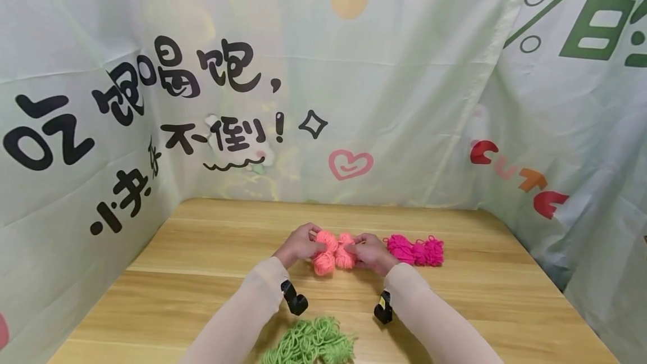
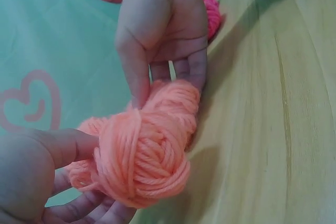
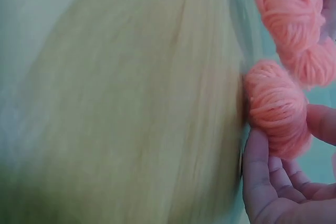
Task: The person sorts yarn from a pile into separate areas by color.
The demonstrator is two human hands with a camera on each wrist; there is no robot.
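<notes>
Two coral yarn bundles sit side by side in the middle of the head view. My left hand grips the left bundle, its thumb on the near face. With thumb and fingers, my right hand holds the right bundle. In the left wrist view, the left bundle's round wound end faces the camera, and the fingers pass underneath it. The right wrist view shows the right bundle between thumb and fingers, with the other bundle beyond it. Whether the two bundles are joined, I cannot tell.
A magenta yarn bundle lies just right of my right hand. Loose green yarn lies near the front edge of the view, between my forearms. Printed cloth hangs around the back and sides of the wooden table.
</notes>
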